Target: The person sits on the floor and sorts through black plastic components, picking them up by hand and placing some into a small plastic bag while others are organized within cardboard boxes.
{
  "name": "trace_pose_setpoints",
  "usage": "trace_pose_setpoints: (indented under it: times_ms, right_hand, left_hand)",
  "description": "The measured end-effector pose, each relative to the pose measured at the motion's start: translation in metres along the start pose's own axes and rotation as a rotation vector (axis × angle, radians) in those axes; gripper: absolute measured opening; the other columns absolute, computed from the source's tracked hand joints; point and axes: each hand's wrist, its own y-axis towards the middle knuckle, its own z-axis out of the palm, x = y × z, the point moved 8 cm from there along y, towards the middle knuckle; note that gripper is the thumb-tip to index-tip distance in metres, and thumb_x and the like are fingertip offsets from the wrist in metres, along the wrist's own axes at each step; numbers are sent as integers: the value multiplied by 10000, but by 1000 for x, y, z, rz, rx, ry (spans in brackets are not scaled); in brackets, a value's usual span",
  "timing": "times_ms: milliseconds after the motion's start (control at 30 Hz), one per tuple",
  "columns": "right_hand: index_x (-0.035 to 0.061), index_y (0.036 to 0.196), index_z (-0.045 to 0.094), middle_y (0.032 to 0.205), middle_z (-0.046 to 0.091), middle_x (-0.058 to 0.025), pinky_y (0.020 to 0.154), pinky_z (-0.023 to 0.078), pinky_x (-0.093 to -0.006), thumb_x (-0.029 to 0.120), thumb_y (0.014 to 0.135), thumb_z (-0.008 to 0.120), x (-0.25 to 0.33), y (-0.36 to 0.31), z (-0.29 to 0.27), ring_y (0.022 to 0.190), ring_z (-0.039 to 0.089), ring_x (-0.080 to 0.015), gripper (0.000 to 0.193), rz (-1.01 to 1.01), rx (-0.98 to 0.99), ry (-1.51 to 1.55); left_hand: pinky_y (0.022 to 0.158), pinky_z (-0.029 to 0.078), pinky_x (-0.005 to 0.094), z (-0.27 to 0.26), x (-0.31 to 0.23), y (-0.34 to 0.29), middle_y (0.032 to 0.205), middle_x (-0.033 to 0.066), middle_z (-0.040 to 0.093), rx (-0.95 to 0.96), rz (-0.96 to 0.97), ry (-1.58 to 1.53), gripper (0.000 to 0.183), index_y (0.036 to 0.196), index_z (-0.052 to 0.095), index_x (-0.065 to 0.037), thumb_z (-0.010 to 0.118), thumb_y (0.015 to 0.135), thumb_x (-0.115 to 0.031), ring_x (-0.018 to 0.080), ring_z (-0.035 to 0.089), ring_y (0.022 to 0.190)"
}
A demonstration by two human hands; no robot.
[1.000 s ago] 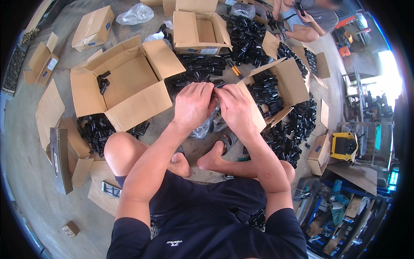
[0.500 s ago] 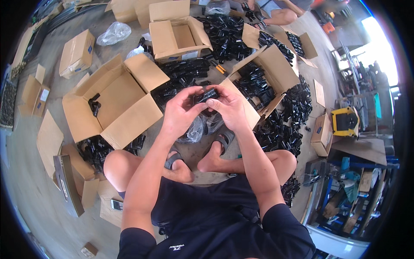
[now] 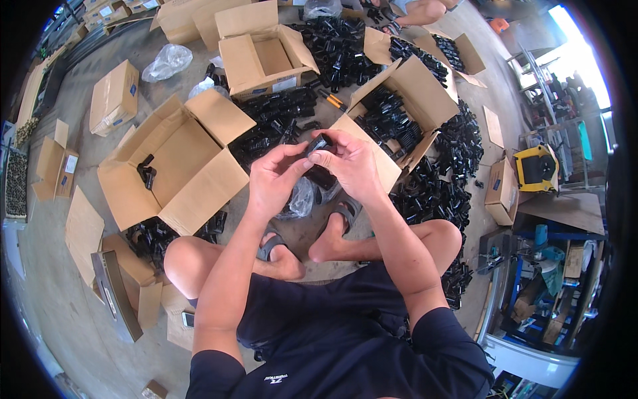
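Note:
Between both hands, in front of my crossed legs, is a shiny black tube-shaped part [image 3: 318, 143]. My left hand [image 3: 274, 174] grips its near left side with thumb and fingers. My right hand [image 3: 351, 165] pinches it from the other side, thumb on top. More black material shows just under the fingers; I cannot make out whether it belongs to the same part. To the left stands an open cardboard box [image 3: 199, 176] with a few black parts [image 3: 146, 171] inside. Right of my hands, another open box [image 3: 425, 93] holds many black parts [image 3: 392, 123].
Heaps of black parts [image 3: 442, 183] lie on the floor right and ahead. Another open box [image 3: 262, 63] stands farther off. Clear plastic bags [image 3: 167, 63] lie around. A phone [image 3: 188, 320] rests on cardboard by my left knee. Another person's leg [image 3: 422, 13] shows at the top.
The black part has turned to a steeper slant in my fingers. Both hands stay close together. The whole view has shifted slightly.

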Motion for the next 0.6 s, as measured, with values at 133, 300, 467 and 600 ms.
trace_pose_setpoints:
  times_ms: [133,300,467,600]
  right_hand:
    - [-52,1196,646,929,700,-32,726,540,-224,54,861,783,3,1,2,814,638,-71,377,8,-10,-54]
    - [-70,1171,657,887,702,-33,679,523,-219,108,871,788,-1,3,0,779,625,-64,373,26,-17,-96]
    - [-82,1174,652,897,703,-40,670,519,-225,138,887,780,-7,7,0,773,622,-70,383,30,-17,-156]
    - [-41,1236,635,950,694,-21,663,514,-230,240,952,718,5,8,1,783,617,-60,408,125,-14,-151]
  left_hand:
    - [881,551,264,-1,4,2,1092,59,713,2,-66,-81,229,1151,687,-10,689,924,11,118,667,982]
    - [828,559,258,-3,9,-1,1045,40,720,4,-101,-120,223,1142,693,-35,706,919,-26,98,668,930]
    - [728,574,246,-7,18,-2,1017,29,727,-23,-180,-164,211,1129,697,-55,711,919,-52,85,676,898]
    - [683,575,245,-20,21,-1,989,32,733,-141,-164,-209,213,1123,705,-47,716,911,-48,94,686,848]
